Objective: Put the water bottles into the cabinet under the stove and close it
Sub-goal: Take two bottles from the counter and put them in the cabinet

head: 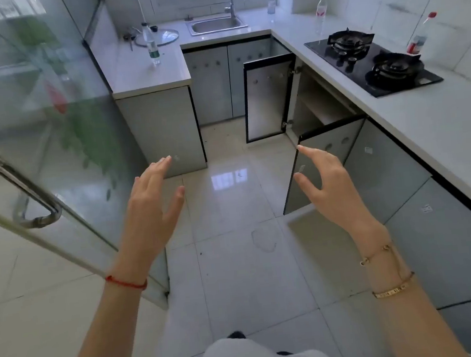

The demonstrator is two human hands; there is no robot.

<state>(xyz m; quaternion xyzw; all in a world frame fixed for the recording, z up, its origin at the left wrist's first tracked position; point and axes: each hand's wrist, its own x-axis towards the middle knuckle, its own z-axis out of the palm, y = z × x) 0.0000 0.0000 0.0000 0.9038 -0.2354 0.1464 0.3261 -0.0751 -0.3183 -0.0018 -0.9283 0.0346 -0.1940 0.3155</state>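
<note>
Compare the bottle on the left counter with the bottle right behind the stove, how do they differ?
The left-counter bottle has a dark cap and a green label; the bottle behind the stove has a red cap and a red label. The left-counter bottle stands alone near a glass lid, while the other stands against the tiled wall beside a burner. Both are clear, upright plastic bottles, untouched by either hand.

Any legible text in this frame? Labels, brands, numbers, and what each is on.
None can be read.
Green-label bottle on the left counter: label blurred.
Red-label bottle by the wall: blurred.
Red-capped bottle behind the stove: blurred.
Clear bottle by the sink: no readable label.
Stickers on cabinet doors: too small.
</note>
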